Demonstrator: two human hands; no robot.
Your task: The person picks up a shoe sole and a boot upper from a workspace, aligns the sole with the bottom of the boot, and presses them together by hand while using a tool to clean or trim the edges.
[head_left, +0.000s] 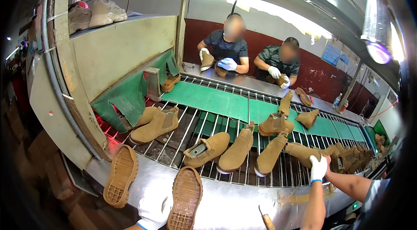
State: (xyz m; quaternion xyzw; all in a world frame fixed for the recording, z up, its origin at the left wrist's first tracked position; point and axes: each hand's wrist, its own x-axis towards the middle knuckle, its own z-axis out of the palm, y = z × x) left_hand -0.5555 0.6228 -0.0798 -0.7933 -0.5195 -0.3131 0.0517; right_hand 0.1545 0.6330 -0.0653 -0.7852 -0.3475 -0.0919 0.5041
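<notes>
At the lower edge, my left hand (154,212), in a white glove with a blue cuff, is closed at the left side of a tan rubber shoe sole (186,197). The sole's ridged tread faces me; some of the fingers are hidden. A second tan sole (120,177) lies tread up to its left, on the metal bench edge (243,191). My right hand is not in view. To the right of the sole lies a hooked tool with a wooden handle (267,221). Beyond the bench edge, tan ankle boots (236,149) stand and lie on the wire rack.
At right, a co-worker's gloved hand (319,168) and bare hand grip a boot (299,152). Two people across the rack handle shoes. A green strip (208,97) crosses the rack. A cream housing (130,51) with green flaps stands left; a lamp (377,34) hangs right.
</notes>
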